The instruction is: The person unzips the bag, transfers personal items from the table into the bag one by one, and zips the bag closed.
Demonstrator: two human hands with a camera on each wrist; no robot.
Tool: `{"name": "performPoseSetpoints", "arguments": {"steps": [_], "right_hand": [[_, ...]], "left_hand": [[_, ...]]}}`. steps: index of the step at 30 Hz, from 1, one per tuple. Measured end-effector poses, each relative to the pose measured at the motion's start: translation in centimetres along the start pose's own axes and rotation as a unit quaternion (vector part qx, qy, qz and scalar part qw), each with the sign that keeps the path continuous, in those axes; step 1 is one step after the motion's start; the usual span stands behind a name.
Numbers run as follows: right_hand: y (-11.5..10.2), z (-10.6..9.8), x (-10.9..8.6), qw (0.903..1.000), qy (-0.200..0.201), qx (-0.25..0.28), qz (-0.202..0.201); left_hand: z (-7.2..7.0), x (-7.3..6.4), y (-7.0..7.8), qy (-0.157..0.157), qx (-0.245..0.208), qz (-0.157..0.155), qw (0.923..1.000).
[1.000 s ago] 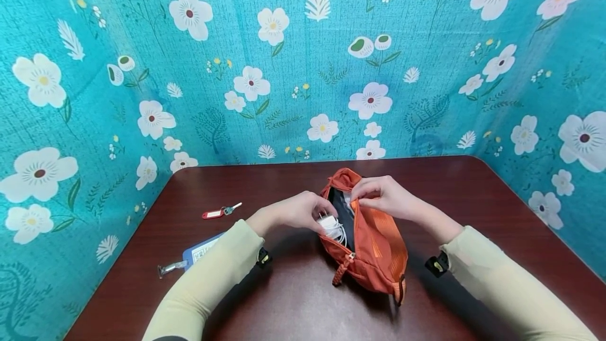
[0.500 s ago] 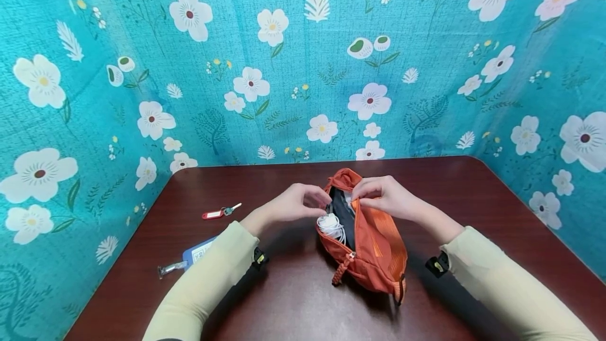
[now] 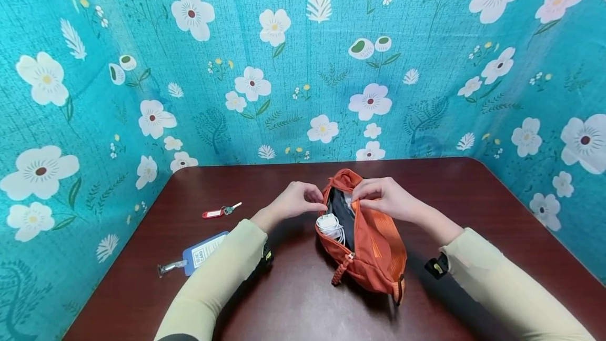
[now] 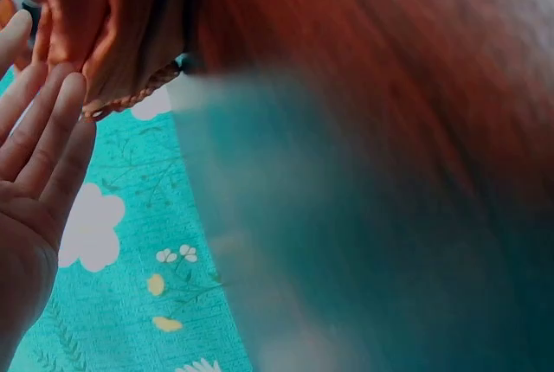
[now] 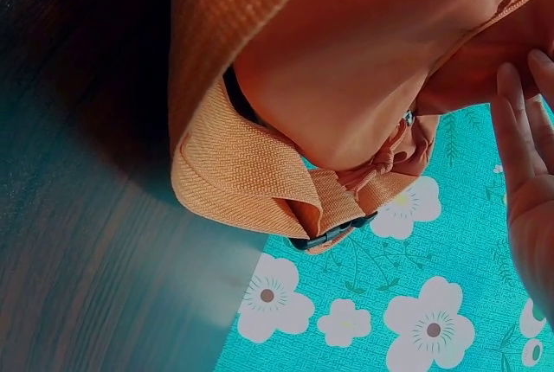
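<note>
An orange-red waist bag (image 3: 374,257) stands on the table with its zipped mouth spread wide, showing a dark grey lining. My right hand (image 3: 388,199) pinches the right edge of the opening. At the left edge is my left hand (image 3: 298,201), thumb and fingertips on the rim; in the left wrist view its fingers (image 4: 62,125) lie along the outer fabric. A white charger (image 3: 327,221) with a coiled white cable sits inside, towards the near end. Some pale item shows deeper in, partly hidden by the right hand. The braided zipper pull (image 3: 342,271) hangs over the front.
To the left lie a key (image 3: 232,208) with a red tag (image 3: 213,214) and a blue badge holder (image 3: 191,261) with a clear strap, partly behind the left sleeve. The bag's orange webbing strap (image 5: 251,164) has a black buckle. A floral curtain surrounds the table.
My left hand has let go of the charger, drawn back out of the bag and come to its left rim. The charger stays inside. My right hand has kept its hold.
</note>
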State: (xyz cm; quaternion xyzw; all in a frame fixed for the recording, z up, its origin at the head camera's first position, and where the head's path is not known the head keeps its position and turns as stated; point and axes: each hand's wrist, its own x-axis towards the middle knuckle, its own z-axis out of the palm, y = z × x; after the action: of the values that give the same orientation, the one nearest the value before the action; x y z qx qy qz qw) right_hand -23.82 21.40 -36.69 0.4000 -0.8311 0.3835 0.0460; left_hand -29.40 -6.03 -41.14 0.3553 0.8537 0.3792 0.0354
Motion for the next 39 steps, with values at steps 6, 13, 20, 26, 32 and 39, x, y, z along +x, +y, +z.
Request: {"name": "performPoseSetpoints", "arguments": {"steps": [6,13,20,26,32,39], "right_hand": [[0.1,0.0,-0.1,1.0,-0.001,0.005,-0.003],[0.1,-0.1,-0.3,1.0,0.0,-0.003,-0.003],[0.3,-0.7,-0.6,1.0,0.001,-0.003,-0.008],[-0.1,-1.8,-0.9,0.9997,0.024,0.009,0.002],[-0.3,-2.6,-1.2,0.9987,0.035,0.038,0.009],[0.0,-1.8,-0.9,0.998,0.032,0.051,0.018]], "left_hand": [[0.7,0.5,0.2,0.0,0.0,-0.006,1.0],[0.5,0.2,0.4,-0.004,-0.032,-0.029,0.9991],[-1.5,-0.8,1.2,0.037,-0.048,-0.018,0.998],[-3.7,-1.0,3.5,0.068,-0.034,0.034,0.9965],[-4.3,-0.9,4.2,0.063,0.015,0.043,0.9969],[-3.4,-0.6,2.7,0.055,0.016,0.033,0.9978]]}}
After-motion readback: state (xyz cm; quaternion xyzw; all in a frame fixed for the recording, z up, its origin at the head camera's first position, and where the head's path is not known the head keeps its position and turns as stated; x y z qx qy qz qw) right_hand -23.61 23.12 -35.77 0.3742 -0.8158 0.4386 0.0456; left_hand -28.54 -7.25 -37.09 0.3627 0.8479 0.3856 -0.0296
